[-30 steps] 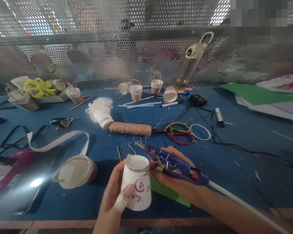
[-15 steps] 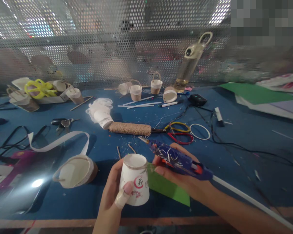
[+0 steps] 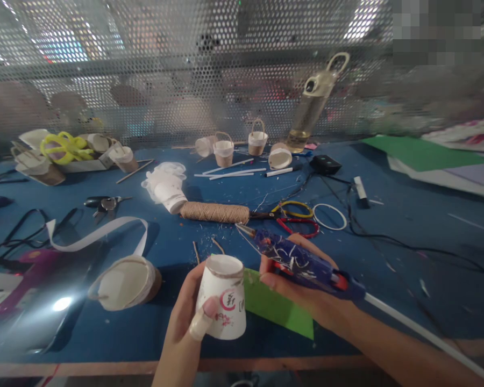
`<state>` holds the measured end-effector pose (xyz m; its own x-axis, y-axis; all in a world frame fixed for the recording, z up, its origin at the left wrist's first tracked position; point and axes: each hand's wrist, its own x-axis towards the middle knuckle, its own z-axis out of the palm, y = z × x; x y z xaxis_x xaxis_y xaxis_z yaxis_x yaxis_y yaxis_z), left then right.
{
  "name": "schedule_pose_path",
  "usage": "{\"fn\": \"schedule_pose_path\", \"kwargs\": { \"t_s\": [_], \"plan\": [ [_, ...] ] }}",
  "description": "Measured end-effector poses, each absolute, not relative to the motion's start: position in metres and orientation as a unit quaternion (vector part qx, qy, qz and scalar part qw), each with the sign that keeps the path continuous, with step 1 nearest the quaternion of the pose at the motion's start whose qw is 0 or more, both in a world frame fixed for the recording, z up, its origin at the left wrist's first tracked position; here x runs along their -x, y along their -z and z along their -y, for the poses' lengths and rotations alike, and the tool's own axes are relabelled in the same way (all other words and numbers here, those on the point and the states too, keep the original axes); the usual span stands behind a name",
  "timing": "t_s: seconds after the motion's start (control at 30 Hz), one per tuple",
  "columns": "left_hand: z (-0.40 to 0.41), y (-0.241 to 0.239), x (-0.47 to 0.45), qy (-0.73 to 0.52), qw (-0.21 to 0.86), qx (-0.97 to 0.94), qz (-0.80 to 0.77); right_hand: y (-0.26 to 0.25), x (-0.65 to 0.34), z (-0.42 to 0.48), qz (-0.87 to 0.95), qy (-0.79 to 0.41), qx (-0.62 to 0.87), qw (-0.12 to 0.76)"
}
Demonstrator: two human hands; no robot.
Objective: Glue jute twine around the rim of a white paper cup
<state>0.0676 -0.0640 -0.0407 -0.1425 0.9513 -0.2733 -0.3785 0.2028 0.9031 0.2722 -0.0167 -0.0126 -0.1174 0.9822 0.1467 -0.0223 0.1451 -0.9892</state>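
Observation:
My left hand [image 3: 191,317] is closed around a white paper cup [image 3: 226,301] with red and dark printing, held bottom up. A thin twine band runs around the cup's upper end. In my right hand [image 3: 294,279] is a blue hot glue gun [image 3: 302,260] with glue strands stuck on it. Its nozzle points left, above and apart from the cup, and a long white glue stick [image 3: 423,330] sticks out of its back. A green sheet [image 3: 280,309] lies under my right hand. Left of the cup lies a small twine-handled paper bucket [image 3: 129,285].
A twine spool [image 3: 215,212] lies behind the cup, beside stacked white cups [image 3: 169,193] and scissors [image 3: 298,209]. Farther back stand small buckets [image 3: 225,154], glue sticks [image 3: 229,174] and a water bottle [image 3: 308,115]. A black cable [image 3: 407,244] crosses the right side; keys [image 3: 108,203] lie left.
My right hand has moved the glue gun slightly right, away from the cup. The cup has turned slightly in my left hand and stays in nearly the same place.

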Motion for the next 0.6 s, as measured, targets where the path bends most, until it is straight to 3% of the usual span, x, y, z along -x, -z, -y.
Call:
{"fn": "schedule_pose_path", "kwargs": {
  "t_s": [0.6],
  "plan": [
    [0.0637,0.0309,-0.0673,-0.547,0.623,-0.269,-0.491,0.0075,-0.2754,0.0139,0.588,-0.477,0.442,0.481]
  ]
}}
